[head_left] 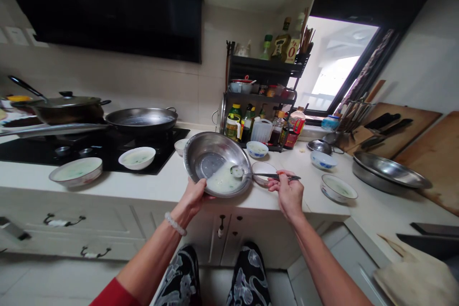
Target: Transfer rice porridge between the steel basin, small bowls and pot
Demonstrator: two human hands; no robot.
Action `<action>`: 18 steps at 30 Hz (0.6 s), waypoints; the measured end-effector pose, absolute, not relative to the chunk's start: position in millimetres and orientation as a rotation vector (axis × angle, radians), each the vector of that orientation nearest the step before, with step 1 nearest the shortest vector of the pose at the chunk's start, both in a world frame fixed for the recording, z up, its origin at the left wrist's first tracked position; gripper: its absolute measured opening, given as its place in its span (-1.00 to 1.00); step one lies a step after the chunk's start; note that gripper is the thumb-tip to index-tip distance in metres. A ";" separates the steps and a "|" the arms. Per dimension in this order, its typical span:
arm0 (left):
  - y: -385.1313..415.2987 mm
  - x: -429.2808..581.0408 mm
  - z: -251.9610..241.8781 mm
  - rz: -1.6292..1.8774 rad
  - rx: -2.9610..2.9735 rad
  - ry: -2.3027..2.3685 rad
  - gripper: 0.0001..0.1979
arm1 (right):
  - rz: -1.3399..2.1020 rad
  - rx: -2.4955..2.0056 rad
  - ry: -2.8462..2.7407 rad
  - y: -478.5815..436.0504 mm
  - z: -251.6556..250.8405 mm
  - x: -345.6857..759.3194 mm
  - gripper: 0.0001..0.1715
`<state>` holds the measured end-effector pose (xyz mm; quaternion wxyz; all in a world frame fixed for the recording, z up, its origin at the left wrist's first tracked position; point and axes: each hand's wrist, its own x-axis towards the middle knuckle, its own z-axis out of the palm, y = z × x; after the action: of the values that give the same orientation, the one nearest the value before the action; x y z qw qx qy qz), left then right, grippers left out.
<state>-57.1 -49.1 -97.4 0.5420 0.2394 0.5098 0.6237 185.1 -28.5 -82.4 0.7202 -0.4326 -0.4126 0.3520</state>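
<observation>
My left hand (195, 194) grips the near left rim of a steel basin (204, 153), which is tilted toward the right. Pale, milky soup (224, 180) with green bits pools at the basin's lower right side. My right hand (289, 193) is closed around the dark handle of a ladle (236, 171), whose bowl rests in the soup. Just right of the basin, partly behind the ladle handle, sits a white bowl (263, 168). Behind it a small blue-patterned bowl (257, 149) holds similar soup. Another bowl (180, 146) is partly hidden behind the basin's left side.
Soup bowls stand by the stove, one (77, 172) on the counter edge, another (136, 158) on the hob. Rightward are a soup bowl (339, 188), a blue-patterned bowl (323, 159) and steel pans (390, 172). A wok (141, 118) and a bottle rack (263, 64) stand behind.
</observation>
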 end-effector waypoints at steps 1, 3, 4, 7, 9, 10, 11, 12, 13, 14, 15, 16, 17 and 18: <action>-48.9 -57.1 -97.5 1.475 0.575 1.222 -0.53 | 0.784 -0.953 -0.903 -28.5 -82.0 185.6 -0.71; -48.6 -57.2 -97.5 1.465 0.589 1.235 -0.53 | 0.798 -0.941 -0.877 -28.4 -81.1 187.6 -0.72; -48.6 -57.2 -97.4 1.466 0.595 1.236 -0.53 | 0.809 -0.934 -0.862 -28.4 -80.4 189.3 -0.72; -48.8 -56.8 -96.4 1.476 0.608 1.237 -0.57 | 0.831 -0.909 -0.812 -28.3 -75.7 197.5 -0.73; -49.2 -56.4 -95.8 1.477 0.605 1.246 -0.62 | 0.818 -0.895 -0.784 -28.4 -70.5 205.9 -0.73; -49.5 -56.3 -95.7 1.477 0.604 1.249 -0.65 | 0.803 -0.889 -0.773 -28.5 -67.4 210.8 -0.74; -49.7 -56.2 -95.9 1.476 0.604 1.248 -0.67 | 0.785 -0.882 -0.765 -28.5 -64.2 216.1 -0.74; -49.9 -56.2 -96.3 1.476 0.606 1.246 -0.70 | 0.767 -0.876 -0.761 -28.6 -61.1 221.7 -0.74; -50.1 -56.4 -97.0 1.476 0.609 1.242 -0.72 | 0.747 -0.871 -0.759 -28.5 -58.2 227.4 -0.74; -50.1 -56.6 -97.8 1.477 0.613 1.238 -0.73 | 0.725 -0.866 -0.758 -28.3 -55.8 233.1 -0.74; -50.0 -56.8 -98.9 1.478 0.615 1.236 -0.74 | 0.704 -0.865 -0.759 -28.0 -54.0 238.8 -0.74; -49.8 -57.1 -99.9 1.477 0.615 1.236 -0.74 | 0.679 -0.866 -0.759 -27.5 -52.8 244.2 -0.75; -49.4 -57.4 -101.1 1.479 0.613 1.235 -0.74 | 0.654 -0.873 -0.762 -27.0 -52.5 249.2 -0.75; -48.9 -57.7 -102.1 1.484 0.609 1.233 -0.73 | 0.628 -0.886 -0.769 -26.5 -53.0 253.7 -0.75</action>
<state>-57.7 -48.9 -102.1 0.5305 0.2553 0.5166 0.6217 253.7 -26.5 -53.0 0.7867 -0.4110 -0.3566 0.2915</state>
